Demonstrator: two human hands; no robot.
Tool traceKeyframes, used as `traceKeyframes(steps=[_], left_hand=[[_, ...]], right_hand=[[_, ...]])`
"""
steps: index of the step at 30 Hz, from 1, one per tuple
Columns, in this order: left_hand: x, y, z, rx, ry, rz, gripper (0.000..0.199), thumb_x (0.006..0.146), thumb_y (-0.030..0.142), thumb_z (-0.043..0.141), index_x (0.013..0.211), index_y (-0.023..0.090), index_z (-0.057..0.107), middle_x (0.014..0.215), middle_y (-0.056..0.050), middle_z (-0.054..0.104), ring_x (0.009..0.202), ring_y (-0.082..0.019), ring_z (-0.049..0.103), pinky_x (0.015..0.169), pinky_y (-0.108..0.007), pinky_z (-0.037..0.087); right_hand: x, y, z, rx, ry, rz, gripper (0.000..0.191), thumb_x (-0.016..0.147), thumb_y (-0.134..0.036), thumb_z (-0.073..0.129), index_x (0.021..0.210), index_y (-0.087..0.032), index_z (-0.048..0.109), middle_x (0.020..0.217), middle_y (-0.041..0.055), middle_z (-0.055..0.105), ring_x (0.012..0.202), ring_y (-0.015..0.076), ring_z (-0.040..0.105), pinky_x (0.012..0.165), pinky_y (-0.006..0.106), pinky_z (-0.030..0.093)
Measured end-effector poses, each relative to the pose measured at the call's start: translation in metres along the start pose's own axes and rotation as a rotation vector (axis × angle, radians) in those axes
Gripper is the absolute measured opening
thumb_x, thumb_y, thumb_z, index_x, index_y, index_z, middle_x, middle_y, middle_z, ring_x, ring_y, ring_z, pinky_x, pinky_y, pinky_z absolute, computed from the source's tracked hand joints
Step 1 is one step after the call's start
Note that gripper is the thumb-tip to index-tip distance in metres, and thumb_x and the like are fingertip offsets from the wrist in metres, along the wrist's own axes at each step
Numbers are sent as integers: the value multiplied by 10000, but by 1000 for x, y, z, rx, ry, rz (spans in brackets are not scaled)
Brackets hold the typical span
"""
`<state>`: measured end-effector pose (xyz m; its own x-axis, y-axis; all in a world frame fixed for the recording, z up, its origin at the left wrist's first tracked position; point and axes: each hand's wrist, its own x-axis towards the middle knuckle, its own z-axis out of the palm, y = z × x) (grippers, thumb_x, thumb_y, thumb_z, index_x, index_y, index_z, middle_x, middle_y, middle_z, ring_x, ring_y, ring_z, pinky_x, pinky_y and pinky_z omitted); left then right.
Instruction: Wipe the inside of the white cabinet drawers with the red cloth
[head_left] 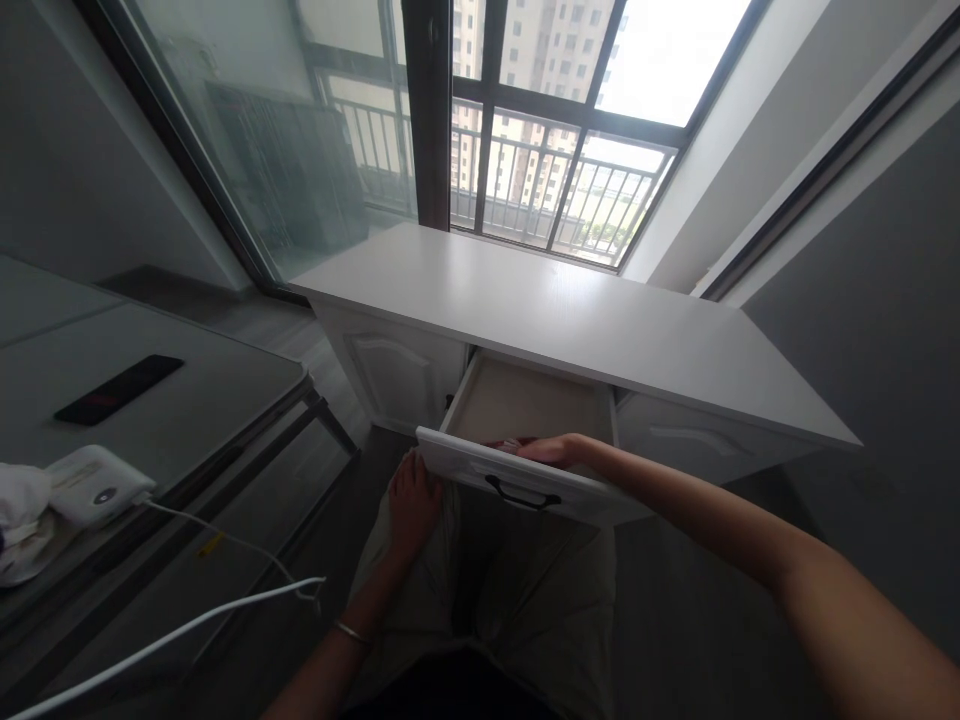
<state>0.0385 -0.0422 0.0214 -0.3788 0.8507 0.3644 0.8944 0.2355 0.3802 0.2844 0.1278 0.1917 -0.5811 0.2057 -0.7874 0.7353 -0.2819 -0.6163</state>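
A white drawer (525, 395) is pulled out from the middle of a white cabinet (540, 290). My right hand (551, 450) reaches over the drawer front into it, and the front hides part of the fingers. At the fingertips shows a small dark red and whitish thing (510, 445), too little of it visible to name; the fingers look closed on it. A black handle (523, 495) sits on the outer face of the drawer front. My left hand (415, 500) lies flat on my left knee, fingers stretched out, holding nothing, beside the drawer's left corner.
To the left stands a table (225, 350) with a dark phone (120, 388), a white box-shaped device (97, 487) and a crumpled pale cloth (22, 515). A white cable (180, 630) hangs at the lower left. Behind the cabinet are glass panes (540, 150) and a balcony railing.
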Motion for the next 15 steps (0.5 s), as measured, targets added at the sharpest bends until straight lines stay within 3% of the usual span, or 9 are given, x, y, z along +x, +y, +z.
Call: traceKeyframes(steps=[2, 6, 15], left_hand=[[0, 0, 1, 1, 6, 1, 585, 983, 350, 480, 1507, 91, 500, 1543, -242, 541, 1467, -366, 484, 1175, -553, 445], [0, -2, 4, 8, 12, 4, 591, 976, 350, 496, 1502, 81, 505, 1545, -242, 540, 1461, -373, 489, 1173, -550, 448], [-1, -4, 6, 8, 13, 0, 571, 989, 346, 489, 1504, 99, 505, 1555, -222, 531, 1478, -358, 472, 1191, -533, 434]], right_hand=[[-6, -1, 4, 24, -17, 52, 188, 959, -252, 602, 1033, -136, 729, 947, 59, 772, 795, 170, 720, 800, 297, 593], [-10, -3, 3, 48, 14, 102, 263, 1010, -255, 506, 960, -137, 736, 853, 34, 764, 745, 145, 705, 757, 260, 576], [-9, 0, 1, 62, -13, 59, 188, 955, -259, 584, 953, -149, 736, 916, 38, 774, 773, 149, 719, 770, 269, 582]])
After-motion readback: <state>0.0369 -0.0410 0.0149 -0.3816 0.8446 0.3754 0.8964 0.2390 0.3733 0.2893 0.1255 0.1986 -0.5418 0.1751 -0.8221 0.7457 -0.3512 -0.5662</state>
